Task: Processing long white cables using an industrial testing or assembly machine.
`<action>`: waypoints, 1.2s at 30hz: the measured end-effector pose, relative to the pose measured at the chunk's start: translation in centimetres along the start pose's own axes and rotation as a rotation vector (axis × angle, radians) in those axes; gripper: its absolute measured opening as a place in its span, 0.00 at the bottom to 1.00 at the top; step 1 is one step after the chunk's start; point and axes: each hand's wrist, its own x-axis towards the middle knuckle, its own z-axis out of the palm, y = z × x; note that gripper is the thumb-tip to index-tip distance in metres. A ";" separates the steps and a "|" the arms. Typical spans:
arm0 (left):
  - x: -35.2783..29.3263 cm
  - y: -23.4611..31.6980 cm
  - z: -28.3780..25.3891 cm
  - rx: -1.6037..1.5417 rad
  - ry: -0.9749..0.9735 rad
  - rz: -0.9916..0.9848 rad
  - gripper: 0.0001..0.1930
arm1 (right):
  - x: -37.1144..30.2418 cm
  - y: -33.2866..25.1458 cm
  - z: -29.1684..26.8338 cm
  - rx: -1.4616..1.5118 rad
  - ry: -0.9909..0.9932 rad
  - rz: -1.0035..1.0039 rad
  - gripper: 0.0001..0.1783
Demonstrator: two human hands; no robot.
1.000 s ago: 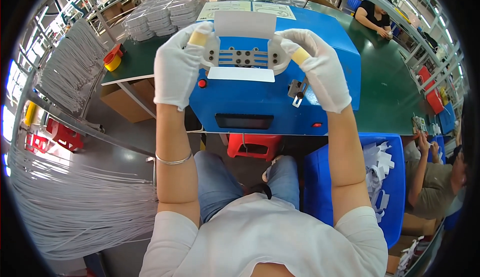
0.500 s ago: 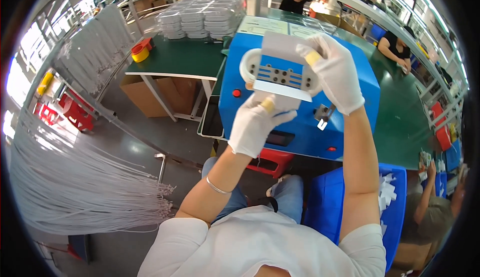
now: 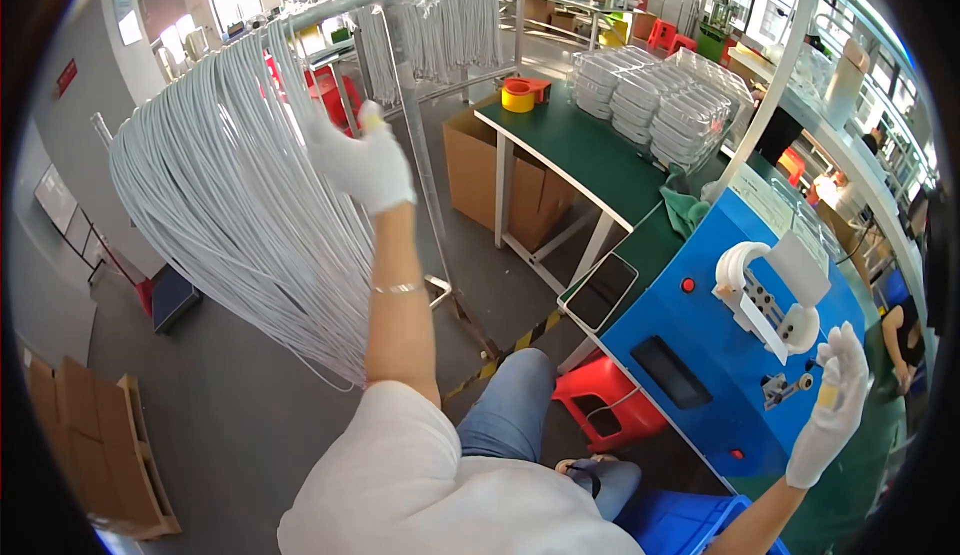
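My left hand (image 3: 365, 165), in a white glove with a yellow thumb cover, is raised beside a thick bundle of pale grey cables (image 3: 230, 175) draped over a rack. Its thumb stands apart from the fingers, which are blurred against the cables; no cable shows in its grasp. At the right, my gloved right hand (image 3: 838, 405) is open with fingers stretched up, holding nothing. It is beside a blue machine (image 3: 650, 320), whose winding fixture (image 3: 768, 303) carries a white coil (image 3: 735, 267) and pale plates.
Stacked clear plastic trays (image 3: 650, 95) and a yellow tape roll (image 3: 518, 95) occupy a green table (image 3: 560, 145). Below are a cardboard box (image 3: 490, 170) and a red stool (image 3: 610, 405). A blue bin (image 3: 670, 525) stands by my right arm. Rack posts (image 3: 415, 125) rise near my left hand.
The view has swung left toward the cable rack. My left hand has left the machine's fixture and reached up to the cables. My right hand has come off the fixture's plate and opened.
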 end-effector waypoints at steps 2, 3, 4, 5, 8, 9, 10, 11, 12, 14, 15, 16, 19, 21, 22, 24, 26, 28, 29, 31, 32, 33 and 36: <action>3.0 -1.8 1.0 0.305 -0.040 0.163 0.18 | -0.1 -0.3 0.4 -0.019 -0.021 -0.005 0.20; 4.3 -2.9 1.3 0.312 -0.039 0.165 0.18 | -0.2 -0.5 0.4 -0.028 -0.045 -0.018 0.21; 5.3 -4.2 1.7 0.333 -0.118 0.099 0.17 | -0.2 -0.5 0.4 -0.020 -0.047 -0.020 0.21; 5.8 -4.8 2.3 0.343 -0.203 0.031 0.17 | -0.2 -0.3 0.6 0.029 -0.052 -0.018 0.21; 5.2 -4.2 2.5 0.299 -0.252 0.043 0.14 | -0.5 -0.8 0.5 0.067 -0.063 -0.029 0.19; 4.9 -3.8 2.9 0.324 -0.272 0.034 0.12 | -0.8 -1.2 0.4 0.068 -0.076 -0.049 0.17; 5.5 -4.3 2.5 0.342 -0.262 0.038 0.12 | -0.8 -1.3 0.8 0.083 -0.090 -0.051 0.17; 6.4 -4.9 2.4 0.138 -0.370 -0.121 0.12 | -0.7 -1.6 1.4 0.125 -0.097 -0.043 0.16; 7.1 -5.4 1.9 -0.071 -0.471 -0.279 0.12 | -0.8 -2.0 1.7 0.167 -0.103 -0.035 0.15; 5.9 -3.2 0.8 -0.602 -0.662 -0.436 0.12 | -1.0 -2.5 2.2 0.137 -0.128 -0.029 0.14; 4.6 -1.4 0.1 -0.782 -0.777 -0.438 0.12 | -1.3 -2.8 2.1 0.105 -0.148 -0.022 0.15; 2.7 1.6 -1.3 -0.838 -0.859 -0.432 0.12 | -1.4 -3.2 2.6 0.106 -0.149 -0.017 0.15; -6.5 9.4 -5.0 -0.905 -1.512 -0.377 0.15 | -0.5 -4.7 4.6 0.093 -0.308 -0.091 0.18; -14.5 12.9 -9.1 -0.992 -2.027 -0.720 0.10 | 0.1 -6.5 8.1 0.344 -0.445 -0.060 0.24; -17.9 15.4 -10.9 -0.688 -2.363 -0.480 0.11 | 0.2 -7.0 9.3 0.454 -0.596 0.034 0.31; -23.0 16.7 -14.0 -1.040 -2.427 0.184 0.10 | 0.2 -8.8 10.9 0.720 -0.865 0.406 0.35; -23.0 17.7 -15.0 -1.127 -2.364 0.369 0.09 | -0.3 -8.6 10.0 0.882 -0.866 0.535 0.30; -21.2 18.3 -13.2 -1.238 -2.294 0.116 0.11 | 0.0 -8.7 7.2 0.688 -0.738 0.546 0.22; -19.9 18.2 -11.9 -1.243 -2.185 -0.151 0.15 | -0.7 -7.2 6.1 0.655 -0.691 0.590 0.20; -15.6 17.8 -9.6 -1.322 -1.916 -0.243 0.18 | -1.4 -5.3 3.2 0.576 -0.667 0.651 0.16; -13.1 17.9 -10.0 -1.301 -1.753 -0.462 0.17 | -1.9 -2.5 0.9 0.691 -0.767 0.591 0.19; -13.6 17.2 -9.9 -1.509 -1.356 -0.581 0.14 | -3.0 1.3 -0.8 0.817 -0.881 0.514 0.22; -12.9 16.3 -9.4 -1.763 -1.448 -0.782 0.14 | -8.7 8.5 -3.5 1.711 -0.334 0.335 0.36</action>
